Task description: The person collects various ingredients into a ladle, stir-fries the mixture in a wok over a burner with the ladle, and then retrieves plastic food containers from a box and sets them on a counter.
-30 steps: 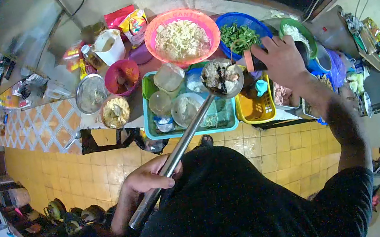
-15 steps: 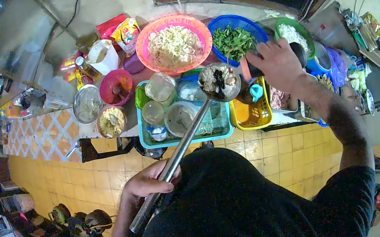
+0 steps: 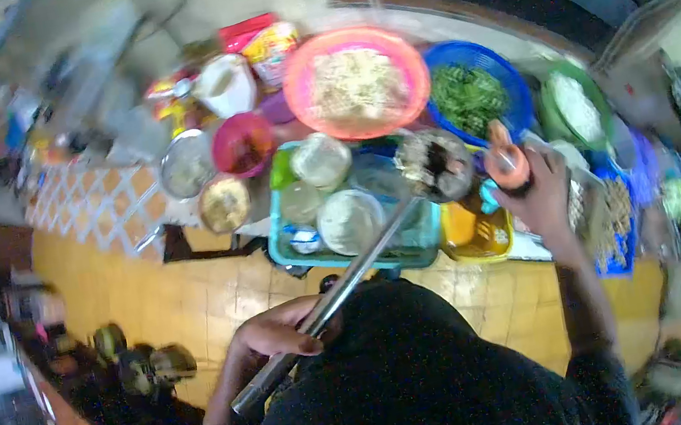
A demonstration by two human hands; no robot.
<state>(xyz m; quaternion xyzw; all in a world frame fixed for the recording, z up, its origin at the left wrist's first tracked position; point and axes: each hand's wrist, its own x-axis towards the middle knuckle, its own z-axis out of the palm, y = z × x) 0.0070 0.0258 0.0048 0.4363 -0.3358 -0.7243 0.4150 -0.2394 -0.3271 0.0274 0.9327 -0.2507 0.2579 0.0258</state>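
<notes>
My left hand (image 3: 284, 330) is wrapped round the long metal handle of a ladle (image 3: 359, 266). The ladle's bowl is over the teal tray's right end, filled with pale food and a dark sauce (image 3: 446, 157). In my right hand (image 3: 546, 189), just right of the bowl, is a sauce bottle (image 3: 508, 166) with an orange top facing up toward me. My fingers and the blur hide most of its body. Below the bowl stands a yellow basket (image 3: 478, 245) with a turquoise item (image 3: 489, 195) at its edge.
The teal tray (image 3: 407, 257) carries several tubs. Behind it are a pink basin (image 3: 417, 78) of shredded pale food, a blue basket (image 3: 513, 74) of greens and a green bowl (image 3: 554, 118) of white food. A magenta bowl (image 3: 223, 146) stands left.
The sauce bottle has turned from tipped over the ladle to top up, and my right hand has drawn back toward me. The whole view has shifted and blurred; my left hand keeps its hold.
</notes>
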